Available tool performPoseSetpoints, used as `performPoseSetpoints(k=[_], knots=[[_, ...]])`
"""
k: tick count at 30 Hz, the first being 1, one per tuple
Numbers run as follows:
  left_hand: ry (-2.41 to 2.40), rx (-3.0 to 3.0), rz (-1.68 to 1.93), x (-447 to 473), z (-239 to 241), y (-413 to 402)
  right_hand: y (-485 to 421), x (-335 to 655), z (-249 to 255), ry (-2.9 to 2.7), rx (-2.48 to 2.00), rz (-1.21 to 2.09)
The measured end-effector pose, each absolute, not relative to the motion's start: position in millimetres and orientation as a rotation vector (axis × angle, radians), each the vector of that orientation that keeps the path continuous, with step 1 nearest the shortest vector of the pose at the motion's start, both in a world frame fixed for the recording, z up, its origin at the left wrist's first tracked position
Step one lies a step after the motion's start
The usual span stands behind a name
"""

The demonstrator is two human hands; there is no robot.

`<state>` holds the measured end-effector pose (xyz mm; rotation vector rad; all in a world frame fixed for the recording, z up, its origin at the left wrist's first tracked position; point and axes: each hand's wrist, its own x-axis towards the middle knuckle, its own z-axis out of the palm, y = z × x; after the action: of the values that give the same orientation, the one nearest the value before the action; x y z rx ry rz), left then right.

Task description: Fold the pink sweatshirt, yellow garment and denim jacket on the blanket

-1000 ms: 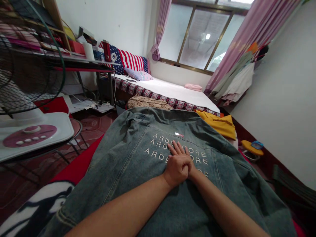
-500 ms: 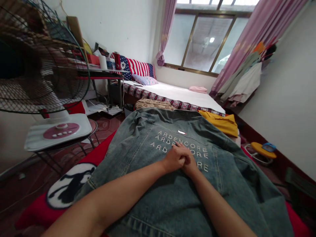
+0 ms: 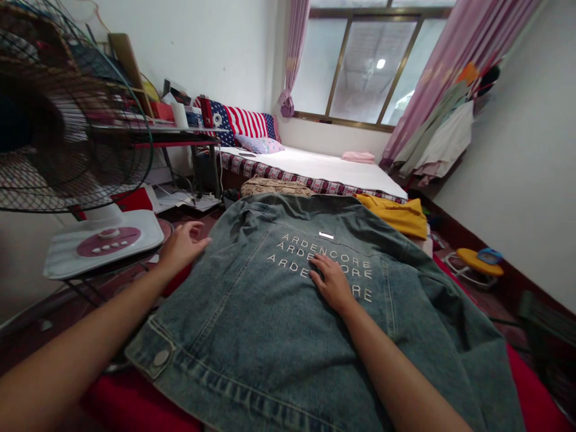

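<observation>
A blue denim jacket (image 3: 270, 324) lies back-up and spread out before me, with white lettering across its back. My right hand (image 3: 332, 282) rests flat on the lettering, fingers stretched out. My left hand (image 3: 181, 246) hovers at the jacket's left edge near the sleeve, fingers loosely apart and holding nothing. The jacket lies on a red cloth (image 3: 130, 402).
A standing fan (image 3: 67, 138) with a white base (image 3: 101, 243) is close on the left. Behind it are a cluttered desk (image 3: 171, 129) and a bed (image 3: 324, 171) under the window. A yellow garment (image 3: 398, 216) lies beyond the jacket. A yellow stool (image 3: 479, 264) stands at the right wall.
My hands, clasped together on the lettering before, have parted. The left hand moved out to the jacket's left edge; the right stayed flat on the lettering.
</observation>
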<state>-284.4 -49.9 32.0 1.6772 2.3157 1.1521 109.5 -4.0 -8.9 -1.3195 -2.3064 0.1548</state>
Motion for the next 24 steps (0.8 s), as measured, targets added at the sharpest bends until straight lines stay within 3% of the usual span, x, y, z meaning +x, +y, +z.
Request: performPoseSetpoints(k=[6, 11, 14, 19, 22, 24], knots=[[2.356, 1.600, 0.707, -297, 11, -65, -5, 108, -8, -2.308, -1.336, 0.155], [2.165, 1.600, 0.455, -292, 64, -44, -6, 108, -8, -2.292, -1.285, 0.117], [2.254, 1.667, 0.545, -291, 129, -12, -10, 106, -5, -2.290, -1.184, 0.058], [2.463, 1.949, 1.026, -223, 246, 43, -22, 103, 2, -2.367, -1.020, -0.017], [1.683, 2.512, 1.426, -139, 266, 38, -27, 103, 4, -2.392, -0.932, -0.044], [1.364, 2.636, 1.370, -88, 249, 16, -29, 103, 5, -2.408, -0.898, -0.061]])
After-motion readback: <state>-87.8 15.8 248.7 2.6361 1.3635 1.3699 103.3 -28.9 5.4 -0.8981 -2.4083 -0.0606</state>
